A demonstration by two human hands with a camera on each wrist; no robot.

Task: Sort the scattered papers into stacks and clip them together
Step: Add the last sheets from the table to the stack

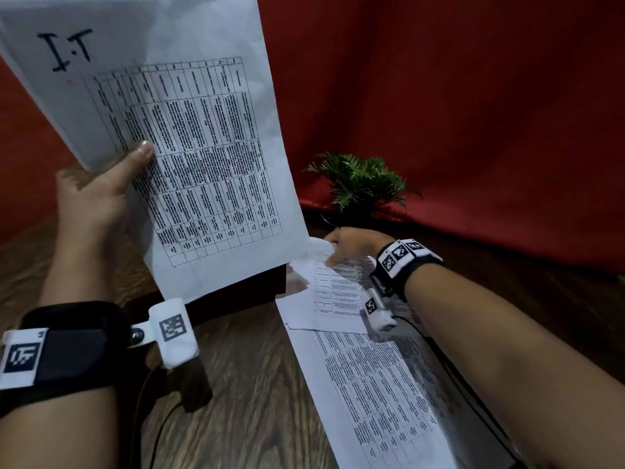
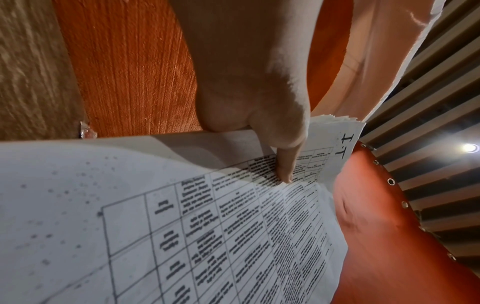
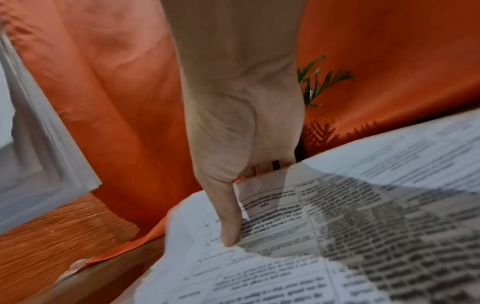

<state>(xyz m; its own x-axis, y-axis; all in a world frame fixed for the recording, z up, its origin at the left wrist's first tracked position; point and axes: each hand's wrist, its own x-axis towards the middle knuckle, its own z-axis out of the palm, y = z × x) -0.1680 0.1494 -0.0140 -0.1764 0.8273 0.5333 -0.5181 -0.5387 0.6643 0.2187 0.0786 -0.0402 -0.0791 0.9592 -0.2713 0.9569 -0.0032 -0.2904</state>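
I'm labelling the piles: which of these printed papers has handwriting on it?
The stack held up in the left hand: "I.T" is handwritten in its top corner. The sheets on the table under the right hand show only printed tables.

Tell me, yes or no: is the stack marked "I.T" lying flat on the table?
No, the left hand holds the stack up off the table, thumb pressed on its front sheet.

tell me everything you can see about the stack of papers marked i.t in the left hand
The stack of white paper sheets has "I.T" handwritten in black at one corner and a printed black table of dense text on its top page. It is held raised and tilted above the wooden table. The left hand grips one long edge, thumb pressing the top page. Layered sheet edges show at the marked corner.
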